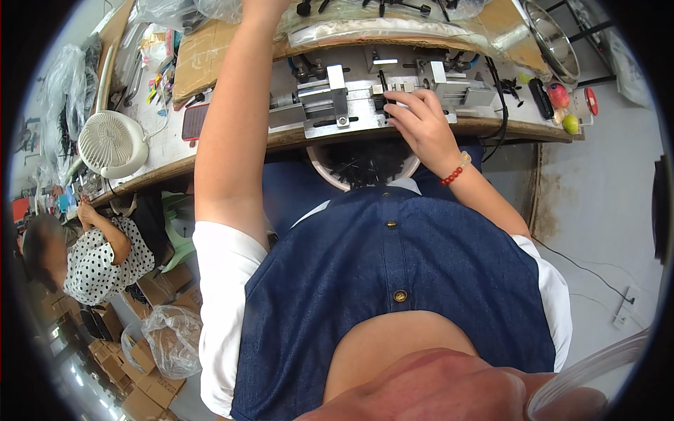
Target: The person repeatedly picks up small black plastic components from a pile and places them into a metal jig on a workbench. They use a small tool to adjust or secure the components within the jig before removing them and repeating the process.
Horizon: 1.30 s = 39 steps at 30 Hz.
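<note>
My left arm stretches across the bench to the far side. My left hand [265, 5] is cut off by the upper edge, so its fingers are hidden. Over the middle of a metal clamping fixture [359, 121], my right hand [423, 128] has its fingers and thumb closed round a slim black rod-like part [382, 83]. That part lies lengthwise over a small block between the fixture's two metal slides. Beyond the fixture, several black parts [393, 8] lie on clear plastic and cardboard near my left hand.
A white fan [112, 144] and a phone [194, 122] are on the left. Black cables [501, 98], a metal bowl [554, 42] and fruit [571, 125] are on the right. A round tub [324, 168] sits below the bench edge. Another person [105, 259] sits at left.
</note>
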Each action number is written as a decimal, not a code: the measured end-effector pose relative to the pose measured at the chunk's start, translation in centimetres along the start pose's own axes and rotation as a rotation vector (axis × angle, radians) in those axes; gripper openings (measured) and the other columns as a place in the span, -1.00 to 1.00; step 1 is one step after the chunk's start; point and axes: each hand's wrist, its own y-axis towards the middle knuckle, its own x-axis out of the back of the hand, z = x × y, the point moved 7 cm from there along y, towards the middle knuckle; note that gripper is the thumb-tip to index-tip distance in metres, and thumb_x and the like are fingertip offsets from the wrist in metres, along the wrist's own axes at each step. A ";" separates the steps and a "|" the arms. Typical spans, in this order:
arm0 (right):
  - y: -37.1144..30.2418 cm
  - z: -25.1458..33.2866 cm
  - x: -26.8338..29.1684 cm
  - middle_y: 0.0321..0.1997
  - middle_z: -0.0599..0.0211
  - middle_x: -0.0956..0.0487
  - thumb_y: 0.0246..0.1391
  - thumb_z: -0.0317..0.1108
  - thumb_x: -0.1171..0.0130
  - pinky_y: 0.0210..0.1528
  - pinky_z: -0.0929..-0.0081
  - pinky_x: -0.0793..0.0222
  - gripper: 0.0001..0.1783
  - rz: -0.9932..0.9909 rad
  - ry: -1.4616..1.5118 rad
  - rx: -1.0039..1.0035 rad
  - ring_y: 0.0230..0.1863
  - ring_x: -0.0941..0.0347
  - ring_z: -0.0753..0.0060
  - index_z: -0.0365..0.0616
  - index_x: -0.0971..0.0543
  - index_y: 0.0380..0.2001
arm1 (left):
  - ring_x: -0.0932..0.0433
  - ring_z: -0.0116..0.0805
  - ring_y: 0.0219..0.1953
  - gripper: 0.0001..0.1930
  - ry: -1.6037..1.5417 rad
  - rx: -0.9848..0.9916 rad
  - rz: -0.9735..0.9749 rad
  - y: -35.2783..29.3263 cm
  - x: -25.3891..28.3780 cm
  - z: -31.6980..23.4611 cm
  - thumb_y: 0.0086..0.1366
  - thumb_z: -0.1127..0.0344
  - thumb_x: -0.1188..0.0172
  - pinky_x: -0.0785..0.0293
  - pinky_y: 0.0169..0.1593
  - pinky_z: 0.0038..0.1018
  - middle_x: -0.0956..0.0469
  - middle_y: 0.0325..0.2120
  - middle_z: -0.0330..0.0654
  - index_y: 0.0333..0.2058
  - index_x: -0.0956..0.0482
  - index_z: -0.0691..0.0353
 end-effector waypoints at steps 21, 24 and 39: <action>12.2 -14.8 6.0 -0.33 0.08 -0.62 0.07 -0.36 -0.34 -0.17 0.16 -0.45 -0.80 0.028 -0.035 -0.242 -0.27 -0.53 0.02 -0.24 -0.68 -0.26 | -0.68 -0.37 -0.36 -0.65 0.317 -0.082 0.359 -22.0 -4.4 -4.8 0.22 0.40 -0.43 -0.58 -0.30 -0.51 -0.75 -0.18 -0.14 0.01 -0.73 0.08; 12.7 -14.0 7.0 -0.34 0.09 -0.62 0.08 -0.36 -0.34 -0.20 0.28 -0.45 -0.79 0.055 -0.136 -0.183 -0.30 -0.55 0.16 -0.26 -0.66 -0.26 | -0.66 -0.42 -0.33 -0.71 0.322 -0.132 0.385 -24.7 -5.5 -2.4 0.22 0.44 -0.44 -0.57 -0.28 -0.49 -0.67 -0.29 -0.17 -0.06 -0.75 0.12; 3.9 -17.3 11.6 -0.36 0.43 -0.65 0.35 -0.25 -0.24 -0.40 0.67 -0.41 -0.79 -0.504 0.990 -0.608 -0.44 -0.56 0.57 -0.19 -0.63 -0.22 | -0.73 -0.22 -0.11 -0.72 0.592 -0.287 0.326 -25.7 -7.3 0.0 0.25 0.34 -0.40 -0.69 -0.09 -0.39 -0.68 0.05 -0.22 -0.05 -0.74 0.09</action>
